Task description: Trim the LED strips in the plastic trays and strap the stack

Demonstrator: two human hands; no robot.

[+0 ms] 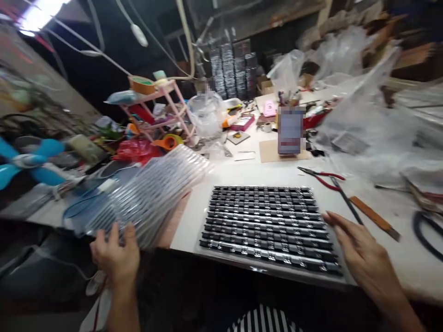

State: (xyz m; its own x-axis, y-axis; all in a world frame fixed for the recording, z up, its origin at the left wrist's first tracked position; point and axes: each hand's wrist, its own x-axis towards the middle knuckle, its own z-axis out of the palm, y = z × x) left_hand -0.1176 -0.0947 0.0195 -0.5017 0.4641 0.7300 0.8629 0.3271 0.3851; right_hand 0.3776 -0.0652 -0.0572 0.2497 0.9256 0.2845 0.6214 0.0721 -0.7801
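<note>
A transparent ribbed plastic tray filled with rows of black strips with shiny metal bits (263, 226) lies on the white table in front of me. My right hand (363, 258) is at its right edge, fingers stretched out and close together, the fingertips by the tray's side. To the left is a stack of transparent ribbed plastic trays (152, 189), slanting on the table. My left hand (119, 253) is at the near edge of that stack, its fingers spread and the tips at the plastic. Whether they press on it I cannot tell.
Right of the filled tray lie red-handled pliers (321, 177), an orange-handled tool (375, 216) and black-handled scissors (429, 235). A phone (290, 131) stands behind. A blue fan (31, 161) and a pink rack (159, 110) are at left. Plastic bags (374, 124) cover the right.
</note>
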